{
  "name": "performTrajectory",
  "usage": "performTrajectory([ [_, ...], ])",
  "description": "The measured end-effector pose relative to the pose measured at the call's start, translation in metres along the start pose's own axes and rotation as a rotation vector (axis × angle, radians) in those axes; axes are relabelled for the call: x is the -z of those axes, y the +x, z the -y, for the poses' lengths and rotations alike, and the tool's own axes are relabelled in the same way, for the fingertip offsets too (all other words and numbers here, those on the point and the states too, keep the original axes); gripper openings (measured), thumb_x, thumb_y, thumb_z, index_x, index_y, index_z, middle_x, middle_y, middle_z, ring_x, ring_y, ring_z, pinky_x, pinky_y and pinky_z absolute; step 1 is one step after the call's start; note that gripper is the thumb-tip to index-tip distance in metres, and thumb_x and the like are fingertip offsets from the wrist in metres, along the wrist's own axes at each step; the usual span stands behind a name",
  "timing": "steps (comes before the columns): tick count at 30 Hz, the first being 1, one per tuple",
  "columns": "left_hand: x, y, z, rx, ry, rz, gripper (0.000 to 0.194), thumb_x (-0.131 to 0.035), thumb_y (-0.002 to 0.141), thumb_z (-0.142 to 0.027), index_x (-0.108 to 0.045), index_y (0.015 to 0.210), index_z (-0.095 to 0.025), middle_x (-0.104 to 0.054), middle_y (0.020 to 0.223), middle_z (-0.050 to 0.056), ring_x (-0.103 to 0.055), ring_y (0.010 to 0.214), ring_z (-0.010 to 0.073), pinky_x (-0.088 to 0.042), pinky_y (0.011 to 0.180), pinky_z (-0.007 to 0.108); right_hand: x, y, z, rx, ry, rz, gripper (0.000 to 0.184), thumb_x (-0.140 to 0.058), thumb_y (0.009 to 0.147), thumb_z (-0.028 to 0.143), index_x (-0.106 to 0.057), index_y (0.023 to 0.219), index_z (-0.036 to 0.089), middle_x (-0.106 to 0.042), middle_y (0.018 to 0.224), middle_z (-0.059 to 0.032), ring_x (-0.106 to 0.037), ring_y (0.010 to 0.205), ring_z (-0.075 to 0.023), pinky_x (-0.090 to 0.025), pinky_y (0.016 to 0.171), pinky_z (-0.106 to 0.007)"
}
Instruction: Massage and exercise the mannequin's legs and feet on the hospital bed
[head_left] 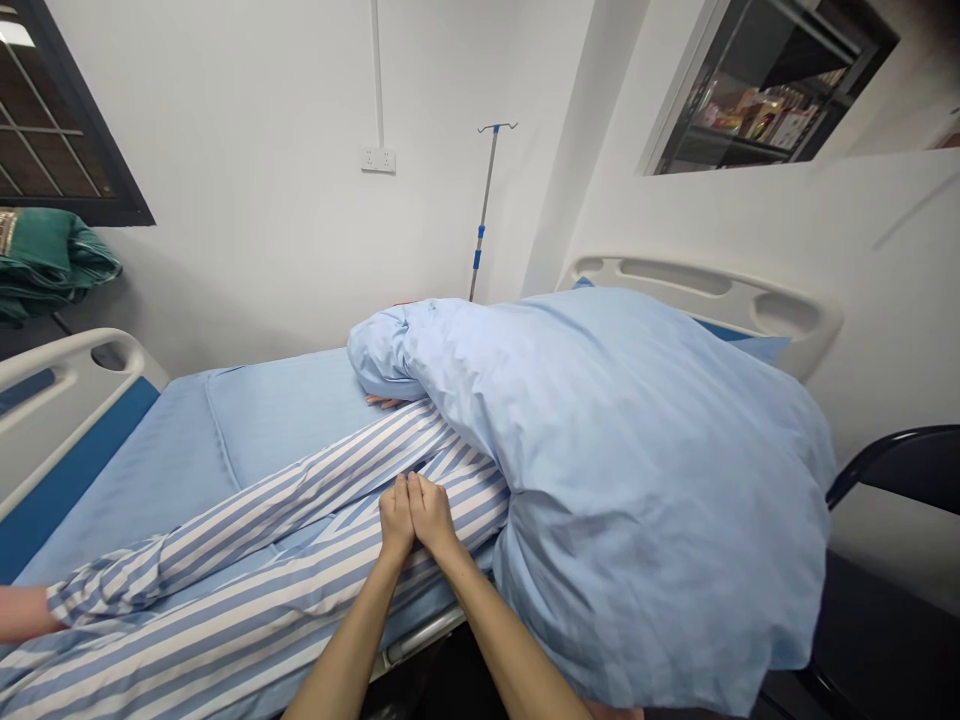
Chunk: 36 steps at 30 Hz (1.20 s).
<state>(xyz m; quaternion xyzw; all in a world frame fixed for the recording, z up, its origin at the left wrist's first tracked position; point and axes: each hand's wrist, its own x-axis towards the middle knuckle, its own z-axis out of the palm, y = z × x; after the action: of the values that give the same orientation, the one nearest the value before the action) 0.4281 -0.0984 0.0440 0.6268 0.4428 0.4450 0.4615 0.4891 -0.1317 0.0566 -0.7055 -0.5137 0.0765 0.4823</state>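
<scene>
My left hand (396, 515) and my right hand (431, 512) are held side by side as closed fists, knuckles up and thumbs together. Nothing shows between or sticking out of the fingers. They are over the upper leg of a person lying on the bed, in blue-and-white striped trousers (300, 575); whether the fists press on the cloth I cannot tell. Just right of them a light blue duvet (622, 450) lies heaped over that person's upper body. A few of the person's fingers (384, 402) peep out below its edge. At far left shows a bare ankle (26, 613).
The bed sheet (277, 405) is light blue. A footboard (112, 350) stands at left, a headboard (697, 280) at right. Behind the bed rises a drip stand (487, 190). A black chair (892, 590) is at right, and folded green cloth (56, 260) lies at left.
</scene>
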Motion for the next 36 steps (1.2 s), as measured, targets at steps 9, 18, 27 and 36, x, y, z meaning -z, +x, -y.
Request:
performTrajectory([
  [9,-0.006,-0.003,0.0,0.018,0.107,-0.018,0.05,-0.028,0.085,-0.05,-0.044,0.049,-0.021,-0.053,0.048,0.003,-0.045,0.049,0.0138,-0.031,0.05,0.026,0.021,0.012,0.001,0.126,-0.168,0.15,0.04,-0.028,0.094,0.031,-0.057,0.068,0.019,-0.062,0.063,-0.0036,-0.051,0.058,-0.0133,-0.026,0.058,-0.025],
  [18,-0.014,-0.001,-0.016,0.043,0.061,0.022,0.047,-0.032,0.084,-0.048,-0.042,0.047,-0.02,-0.049,0.046,0.001,-0.041,0.048,0.0126,-0.029,0.05,0.026,0.012,0.007,-0.023,0.036,0.158,0.031,0.043,-0.025,0.093,0.038,-0.048,0.061,0.019,-0.054,0.058,-0.0017,-0.047,0.055,-0.0123,-0.031,0.055,-0.023],
  [27,-0.039,0.001,-0.027,0.078,-0.061,-0.127,0.05,-0.025,0.087,-0.046,-0.031,0.043,-0.022,-0.039,0.04,-0.002,-0.039,0.043,0.0107,-0.033,0.052,0.025,0.013,0.013,-0.031,-0.114,0.431,-0.107,0.044,-0.03,0.09,0.046,-0.035,0.055,0.021,-0.041,0.05,0.0027,-0.037,0.049,-0.0109,-0.031,0.051,-0.023],
  [36,-0.036,-0.003,-0.015,0.005,0.136,0.012,0.055,-0.021,0.09,-0.044,-0.059,0.061,-0.017,-0.065,0.062,0.009,-0.058,0.058,0.0163,-0.038,0.056,0.026,0.034,0.022,-0.022,0.076,0.022,0.036,0.041,-0.028,0.092,0.036,-0.049,0.062,0.019,-0.054,0.057,-0.0014,-0.046,0.053,-0.0122,-0.028,0.054,-0.023],
])
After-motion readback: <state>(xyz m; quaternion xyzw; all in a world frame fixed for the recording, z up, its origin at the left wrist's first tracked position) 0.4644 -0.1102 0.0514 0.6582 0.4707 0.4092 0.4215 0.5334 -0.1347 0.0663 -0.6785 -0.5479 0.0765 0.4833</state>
